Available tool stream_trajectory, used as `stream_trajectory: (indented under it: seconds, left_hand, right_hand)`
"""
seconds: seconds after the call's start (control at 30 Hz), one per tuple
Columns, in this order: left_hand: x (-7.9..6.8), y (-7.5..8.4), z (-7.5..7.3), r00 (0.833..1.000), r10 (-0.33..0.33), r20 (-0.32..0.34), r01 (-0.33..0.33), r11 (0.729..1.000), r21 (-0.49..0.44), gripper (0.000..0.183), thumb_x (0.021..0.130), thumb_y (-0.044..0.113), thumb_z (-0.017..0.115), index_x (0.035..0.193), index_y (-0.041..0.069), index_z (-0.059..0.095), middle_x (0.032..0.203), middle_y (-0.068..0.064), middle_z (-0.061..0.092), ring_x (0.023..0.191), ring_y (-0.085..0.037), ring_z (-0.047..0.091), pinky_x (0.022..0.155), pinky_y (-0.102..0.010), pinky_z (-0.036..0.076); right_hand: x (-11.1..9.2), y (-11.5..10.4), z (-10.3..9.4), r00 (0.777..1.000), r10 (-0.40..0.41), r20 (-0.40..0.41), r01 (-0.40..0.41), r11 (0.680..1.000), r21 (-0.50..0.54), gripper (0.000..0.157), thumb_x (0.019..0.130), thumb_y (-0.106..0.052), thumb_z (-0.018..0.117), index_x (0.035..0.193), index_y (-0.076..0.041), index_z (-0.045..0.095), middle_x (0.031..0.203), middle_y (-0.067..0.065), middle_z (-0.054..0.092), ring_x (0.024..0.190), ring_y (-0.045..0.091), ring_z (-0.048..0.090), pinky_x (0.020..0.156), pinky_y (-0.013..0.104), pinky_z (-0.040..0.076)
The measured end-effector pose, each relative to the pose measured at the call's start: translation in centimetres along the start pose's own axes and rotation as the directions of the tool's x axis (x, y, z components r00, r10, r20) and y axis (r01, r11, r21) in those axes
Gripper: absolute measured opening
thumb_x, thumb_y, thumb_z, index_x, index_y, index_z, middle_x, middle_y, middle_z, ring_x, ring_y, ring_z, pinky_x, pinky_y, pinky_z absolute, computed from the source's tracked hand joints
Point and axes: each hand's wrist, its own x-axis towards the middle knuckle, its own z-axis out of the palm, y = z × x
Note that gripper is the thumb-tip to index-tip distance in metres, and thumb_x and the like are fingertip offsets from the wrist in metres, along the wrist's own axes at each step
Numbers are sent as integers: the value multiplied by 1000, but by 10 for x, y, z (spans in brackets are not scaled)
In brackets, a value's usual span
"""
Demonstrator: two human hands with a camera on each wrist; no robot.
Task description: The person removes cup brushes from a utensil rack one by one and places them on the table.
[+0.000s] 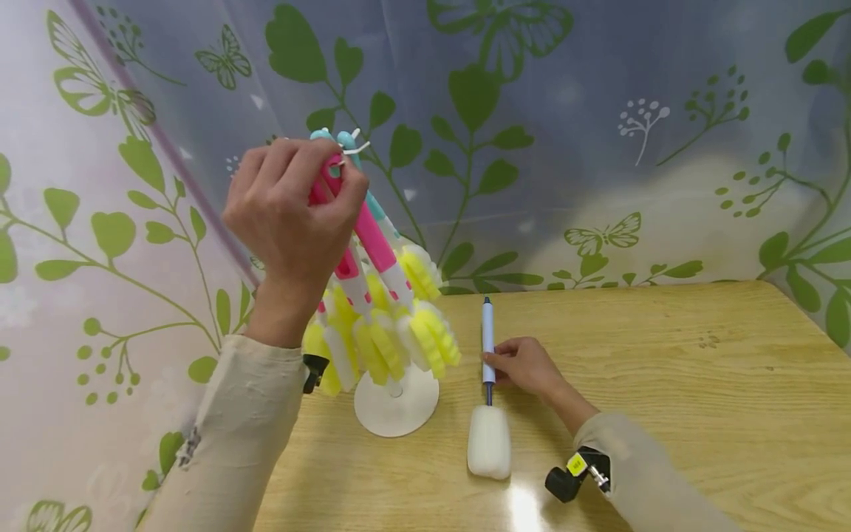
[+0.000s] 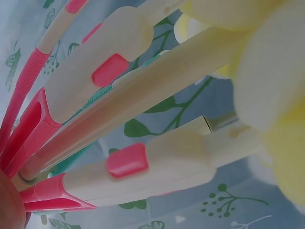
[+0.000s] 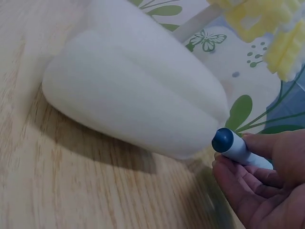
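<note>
My left hand (image 1: 292,199) is curled round the top of a white stand, whose round base (image 1: 397,403) rests on the table. From its hooks hang several bottle brushes with pink handles (image 1: 375,236), teal handles (image 1: 380,210) and yellow-and-white sponge heads (image 1: 379,343). In the left wrist view the stand's pole (image 2: 128,102) runs between pink-and-white handles (image 2: 138,167); my fingers' exact hold is hidden. To the right, my right hand (image 1: 528,366) pinches the light blue handle (image 1: 488,332) of a bottle brush between thumb and fingers. Its white sponge head (image 1: 489,443) points toward me.
The wooden table (image 1: 651,384) stretches away to the right. Behind it hangs a curtain (image 1: 565,155) printed with green leaves and butterflies, close to the table's far edge. A wrist camera (image 1: 575,473) is strapped to the right forearm.
</note>
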Motion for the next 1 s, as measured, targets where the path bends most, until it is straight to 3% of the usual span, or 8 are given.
stream_trajectory:
  seconds: [0.5,0.77,1.0]
  left_hand:
    - [0,-1,0,1000,1,-2,-1,1000,3,19,79,20,58,74,8,72,73,-5,68,69,-26,61,57,-43,48]
    - [0,0,1,1000,-1,1,1,1000,-3,20,79,21,57,74,8,72,72,-5,68,69,-26,61,58,-43,48]
    - [-1,-4,2,999,-38,-15,37,997,-69,20,77,18,56,74,6,72,73,-6,68,70,-26,62,61,-44,49]
  right_hand:
    - [2,9,2,998,-60,4,60,974,-217,27,90,-21,65,95,5,69,72,6,65,67,18,64,63,32,54]
    - [3,13,2,998,-69,-5,66,969,-237,25,89,-22,66,92,3,70,71,5,66,66,17,64,61,31,54]
    - [-1,13,2,998,-66,3,65,981,-181,28,90,-19,65,98,7,67,76,8,68,70,18,66,65,32,55]
